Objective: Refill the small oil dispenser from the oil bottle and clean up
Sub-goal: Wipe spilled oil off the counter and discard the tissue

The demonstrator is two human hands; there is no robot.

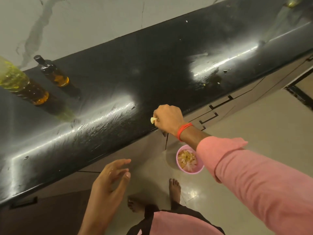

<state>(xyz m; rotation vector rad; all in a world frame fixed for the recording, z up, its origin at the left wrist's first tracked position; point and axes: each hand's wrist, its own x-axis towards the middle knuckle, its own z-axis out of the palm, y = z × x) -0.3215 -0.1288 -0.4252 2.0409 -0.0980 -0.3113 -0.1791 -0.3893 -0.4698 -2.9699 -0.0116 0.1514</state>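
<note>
A large clear oil bottle point(20, 82) of yellow oil stands at the far left of the black counter point(152, 65). Beside it, a little further back, stands the small dark oil dispenser point(52, 73) with a black cap. My right hand point(167, 118) is closed at the counter's front edge on a small crumpled pale wad point(153, 120), pressed on the surface. My left hand point(111, 178) hangs below the counter edge, empty, fingers spread and shiny.
A pink bin point(189, 160) holding scraps sits on the tiled floor below the counter edge, near my bare feet point(174, 187). Small crumbs point(218, 82) lie on the counter to the right. Cabinet drawers with black handles point(210, 117) run under the counter.
</note>
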